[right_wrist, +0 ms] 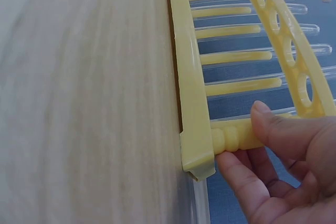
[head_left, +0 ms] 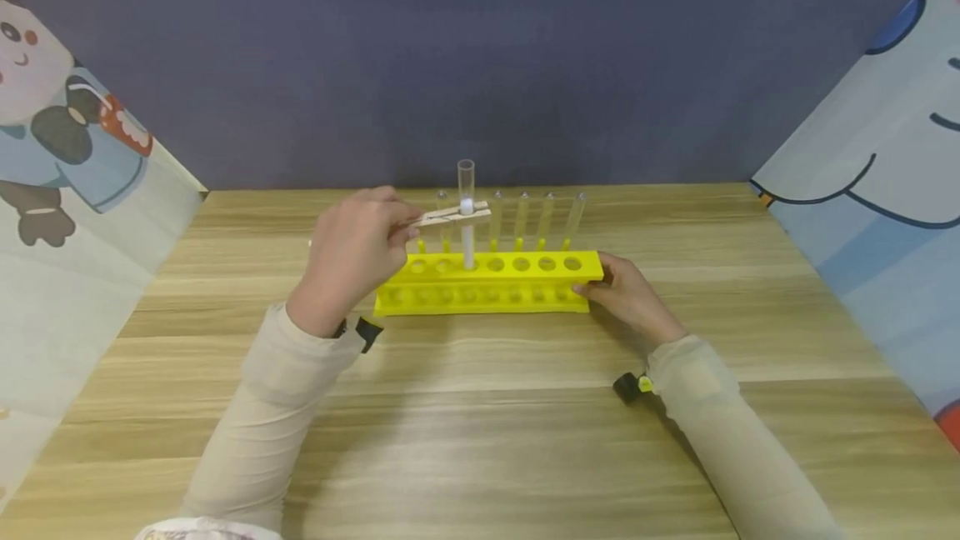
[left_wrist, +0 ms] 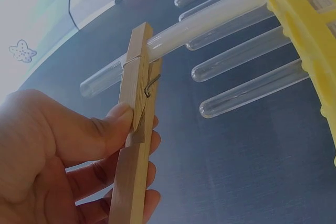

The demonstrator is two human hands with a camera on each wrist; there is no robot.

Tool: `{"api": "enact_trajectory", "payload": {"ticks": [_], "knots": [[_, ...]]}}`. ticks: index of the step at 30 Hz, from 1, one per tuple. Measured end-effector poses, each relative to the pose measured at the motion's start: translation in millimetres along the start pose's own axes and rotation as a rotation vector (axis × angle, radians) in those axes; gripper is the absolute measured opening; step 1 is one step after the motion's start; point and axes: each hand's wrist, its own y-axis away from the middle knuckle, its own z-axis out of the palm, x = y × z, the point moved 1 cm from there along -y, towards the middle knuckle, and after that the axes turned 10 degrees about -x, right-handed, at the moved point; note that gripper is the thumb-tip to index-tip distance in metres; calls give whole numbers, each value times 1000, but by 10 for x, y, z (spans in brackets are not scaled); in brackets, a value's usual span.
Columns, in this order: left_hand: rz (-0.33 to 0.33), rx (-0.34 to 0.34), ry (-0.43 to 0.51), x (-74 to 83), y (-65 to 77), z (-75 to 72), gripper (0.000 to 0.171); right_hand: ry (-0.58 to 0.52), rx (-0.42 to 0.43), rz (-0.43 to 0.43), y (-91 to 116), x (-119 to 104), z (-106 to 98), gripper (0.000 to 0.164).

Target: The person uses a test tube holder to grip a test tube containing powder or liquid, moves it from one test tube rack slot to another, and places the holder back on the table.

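Note:
My left hand (head_left: 352,248) pinches a wooden test tube holder (left_wrist: 137,77) between thumb and fingers. Its jaws clasp a glass test tube (head_left: 468,242), clear at the top and white lower down. That tube stands upright, its lower end at a hole in the top bar of the yellow test tube rack (head_left: 495,278). At the rack's right end, my right hand (head_left: 633,298) grips the end post (right_wrist: 241,134) with thumb and fingers. The fingers behind the post are partly hidden in the head view.
Several clear test tubes (left_wrist: 252,91) sit rounded end up on yellow pegs (right_wrist: 247,86) along the rack's back. The rack stands on a wood-grain table (head_left: 510,440). A dark wall panel (head_left: 480,65) rises behind, with cartoon-printed panels (head_left: 862,148) at both sides.

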Motion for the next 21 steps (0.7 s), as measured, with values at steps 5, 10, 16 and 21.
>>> {"api": "enact_trajectory", "payload": {"ticks": [5,10,16,21], "knots": [[6,1,5,27,-15,-11,21,-15,-6,-14,14,0,-8,40],[12,7,9,56,-26,-13,21,-2,0,-3,7,8,-11,42],[24,11,15,95,-42,-12,21,10,8,-5,-3,12,-13,42],[35,1,20,129,-61,-7,21,6,10,-8,-1,-3,-5,42]]}}
